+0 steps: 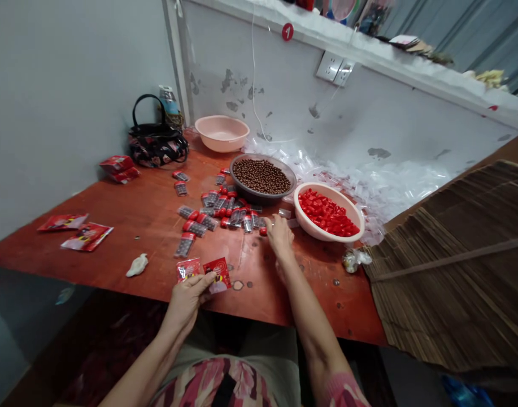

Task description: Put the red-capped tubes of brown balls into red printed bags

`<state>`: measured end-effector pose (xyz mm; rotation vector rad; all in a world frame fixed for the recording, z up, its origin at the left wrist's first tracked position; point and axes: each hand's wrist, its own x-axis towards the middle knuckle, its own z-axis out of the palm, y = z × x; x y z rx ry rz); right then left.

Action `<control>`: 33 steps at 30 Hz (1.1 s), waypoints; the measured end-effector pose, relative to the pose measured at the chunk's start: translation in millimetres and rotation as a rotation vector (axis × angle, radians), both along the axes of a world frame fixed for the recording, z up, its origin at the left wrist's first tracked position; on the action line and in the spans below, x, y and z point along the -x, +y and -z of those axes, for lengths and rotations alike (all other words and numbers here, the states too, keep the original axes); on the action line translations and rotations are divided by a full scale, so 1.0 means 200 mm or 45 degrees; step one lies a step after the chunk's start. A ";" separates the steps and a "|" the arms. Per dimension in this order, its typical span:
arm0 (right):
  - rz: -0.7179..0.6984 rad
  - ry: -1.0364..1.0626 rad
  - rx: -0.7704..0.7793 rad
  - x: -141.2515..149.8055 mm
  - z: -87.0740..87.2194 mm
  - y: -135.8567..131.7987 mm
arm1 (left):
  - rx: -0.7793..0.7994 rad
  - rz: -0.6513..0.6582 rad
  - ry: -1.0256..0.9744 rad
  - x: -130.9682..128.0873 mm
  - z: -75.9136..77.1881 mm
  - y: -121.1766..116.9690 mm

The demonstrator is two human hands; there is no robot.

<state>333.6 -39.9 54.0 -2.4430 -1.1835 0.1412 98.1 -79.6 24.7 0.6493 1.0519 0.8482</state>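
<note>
You're in what looks like a makeshift home workroom, not a factory. Beyond your fingers lies a scuffed red wooden tabletop against a chipped plaster wall with a power socket. Farther past them sit a handbag and a pink plastic basin, and a woven straw mat leans to their right.

Left hand touches a red sachet; right hand reaches capped tubes.
</note>
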 end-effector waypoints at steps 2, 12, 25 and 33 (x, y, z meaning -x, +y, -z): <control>0.082 -0.059 0.098 -0.08 -0.02 0.07 | 0.048 -0.003 -0.061 0.01 -0.01 -0.01; -0.004 -0.005 0.141 -0.19 0.05 -0.09 | 0.200 -0.127 -0.272 0.02 -0.05 0.01; -0.366 1.406 -0.475 0.52 0.09 -0.68 | 0.338 -0.385 -0.562 -0.09 -0.02 0.00; -0.336 1.384 -0.547 0.58 0.09 -0.67 | 0.320 -0.376 -0.623 -0.14 0.01 -0.01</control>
